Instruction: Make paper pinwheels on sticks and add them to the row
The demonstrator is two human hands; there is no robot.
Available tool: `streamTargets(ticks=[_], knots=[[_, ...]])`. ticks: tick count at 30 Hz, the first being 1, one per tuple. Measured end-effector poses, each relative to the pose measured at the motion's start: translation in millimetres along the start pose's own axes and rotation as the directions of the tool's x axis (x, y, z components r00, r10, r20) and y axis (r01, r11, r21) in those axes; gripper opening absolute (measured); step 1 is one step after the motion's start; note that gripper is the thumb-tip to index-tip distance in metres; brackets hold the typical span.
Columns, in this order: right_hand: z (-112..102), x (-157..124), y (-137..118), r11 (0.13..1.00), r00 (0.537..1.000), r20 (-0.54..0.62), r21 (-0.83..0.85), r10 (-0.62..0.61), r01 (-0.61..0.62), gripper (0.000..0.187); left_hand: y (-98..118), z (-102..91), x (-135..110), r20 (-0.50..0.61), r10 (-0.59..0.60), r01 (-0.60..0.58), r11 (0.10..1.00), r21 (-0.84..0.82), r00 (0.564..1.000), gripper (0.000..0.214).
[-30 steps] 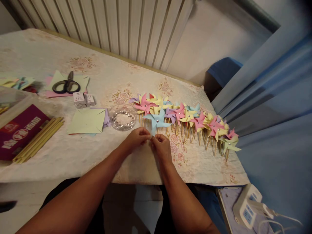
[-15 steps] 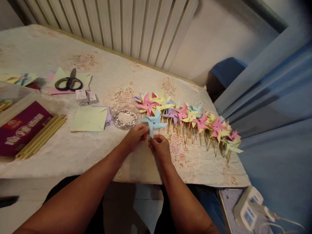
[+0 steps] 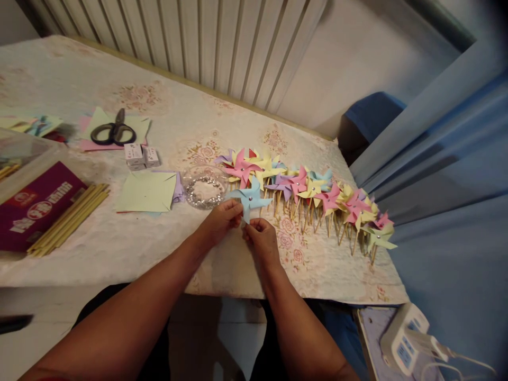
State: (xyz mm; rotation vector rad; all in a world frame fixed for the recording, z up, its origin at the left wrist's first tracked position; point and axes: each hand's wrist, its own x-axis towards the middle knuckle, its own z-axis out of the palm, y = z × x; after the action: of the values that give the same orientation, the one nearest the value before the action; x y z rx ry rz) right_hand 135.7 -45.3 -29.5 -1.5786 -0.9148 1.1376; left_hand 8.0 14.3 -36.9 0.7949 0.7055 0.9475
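Observation:
A light blue paper pinwheel (image 3: 256,200) with a small shiny pin at its centre is held up over the table near the front edge. My left hand (image 3: 223,219) is closed, pinching the pinwheel's left side between thumb and fingers. Just below the centre, my right hand (image 3: 265,241) has its fingers closed at the lower blade; whether a stick is in them too is hidden. A clear round dish (image 3: 203,191) of small metal pins lies behind my left hand. To its left is a stack of square paper sheets (image 3: 146,192), the top one pale green with cut corners.
Finished pinwheels on sticks (image 3: 313,189) lie in a row at the right. Scissors (image 3: 114,133) rest on paper behind small white boxes (image 3: 135,153). A purple box (image 3: 37,211) and bundled sticks (image 3: 69,219) are at left. A power strip (image 3: 405,341) sits beyond the table's right corner.
The view has shifted slightly. Both hands keep nearly the same grip on the blue pinwheel, which is tilted a little differently.

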Motion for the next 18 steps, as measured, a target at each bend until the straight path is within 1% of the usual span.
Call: streamTargets(ticks=[11,18], knots=[[0.7,1.4,2.3,1.0,1.0,0.013,0.02,0.011,-0.011,0.019,4.3,1.5,-0.9,-0.033,-0.015,0.01,0.99,-0.138,0.999,0.042],[0.4,0.5,1.9,1.0,1.0,0.024,-0.003,0.005,-0.005,0.017,4.2,1.5,-0.4,-0.02,-0.013,0.01,0.991,-0.137,1.0,0.041]])
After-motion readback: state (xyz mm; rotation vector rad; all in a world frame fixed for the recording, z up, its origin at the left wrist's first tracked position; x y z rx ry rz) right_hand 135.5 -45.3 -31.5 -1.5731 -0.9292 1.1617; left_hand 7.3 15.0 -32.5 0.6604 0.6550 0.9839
